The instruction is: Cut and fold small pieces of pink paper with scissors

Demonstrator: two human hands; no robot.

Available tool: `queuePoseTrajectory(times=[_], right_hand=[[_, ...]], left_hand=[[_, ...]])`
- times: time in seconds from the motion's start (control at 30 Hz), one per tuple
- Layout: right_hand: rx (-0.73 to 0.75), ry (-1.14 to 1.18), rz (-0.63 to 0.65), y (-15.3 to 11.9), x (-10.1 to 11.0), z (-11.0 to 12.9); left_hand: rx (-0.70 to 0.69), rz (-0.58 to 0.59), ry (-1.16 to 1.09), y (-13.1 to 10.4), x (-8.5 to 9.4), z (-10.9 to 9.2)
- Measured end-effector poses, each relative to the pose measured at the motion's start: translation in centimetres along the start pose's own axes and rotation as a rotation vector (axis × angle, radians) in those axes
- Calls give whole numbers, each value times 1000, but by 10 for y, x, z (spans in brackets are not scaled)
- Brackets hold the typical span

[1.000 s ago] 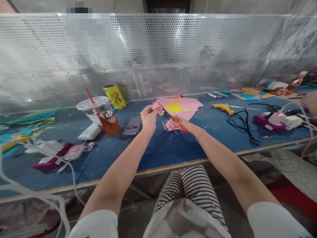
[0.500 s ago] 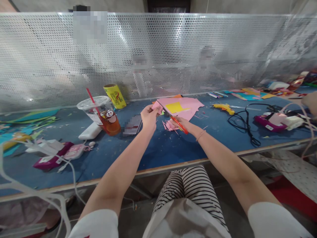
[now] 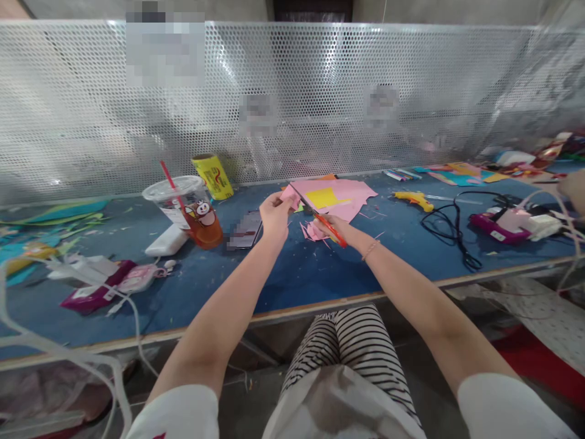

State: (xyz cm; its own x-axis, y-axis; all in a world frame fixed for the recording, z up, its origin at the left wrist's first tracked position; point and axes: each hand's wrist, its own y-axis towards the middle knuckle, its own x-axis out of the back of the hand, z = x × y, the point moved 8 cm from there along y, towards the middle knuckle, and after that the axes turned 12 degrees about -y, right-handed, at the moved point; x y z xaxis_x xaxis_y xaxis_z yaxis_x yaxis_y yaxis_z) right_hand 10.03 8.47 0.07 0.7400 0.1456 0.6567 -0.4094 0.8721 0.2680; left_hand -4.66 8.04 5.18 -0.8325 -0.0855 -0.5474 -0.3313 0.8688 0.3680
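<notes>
Between the fingers of my left hand is a small piece of pink paper. My right hand grips scissors with orange-red handles, their dark blades pointing up and left against the pink piece. Whether the blades are parted is too small to tell. Behind both hands lies a large pink sheet with a yellow paper piece on top. Pink paper scraps lie beneath and beside my right hand.
Left of my hands are a phone, a plastic cup of drink, a white box-like item and a yellow tube. A yellow glue gun and a purple power strip with cables lie right. A perforated metal screen borders the back.
My hands, the scissors and the pink piece stay almost exactly where they were. Only a slight shift of the whole view shows.
</notes>
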Motion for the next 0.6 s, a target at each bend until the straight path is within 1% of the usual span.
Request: queuePoseTrajectory(times=[0.1,0.17,0.4,0.5,0.6], right_hand=[[72,-107,-9,-4,3,11],[93,-155,-8,-6,5,16],[29,-43,43,-9,0,21],[15,-5,42,-6,-2,18],[14,-28,9,-3,-1,13]], left_hand=[[7,5,-23,0,-1,0],[14,3,-37,0,0,0],[31,-6,-60,2,2,3],[31,-4,-66,2,2,3],[32,-6,-66,3,2,2]])
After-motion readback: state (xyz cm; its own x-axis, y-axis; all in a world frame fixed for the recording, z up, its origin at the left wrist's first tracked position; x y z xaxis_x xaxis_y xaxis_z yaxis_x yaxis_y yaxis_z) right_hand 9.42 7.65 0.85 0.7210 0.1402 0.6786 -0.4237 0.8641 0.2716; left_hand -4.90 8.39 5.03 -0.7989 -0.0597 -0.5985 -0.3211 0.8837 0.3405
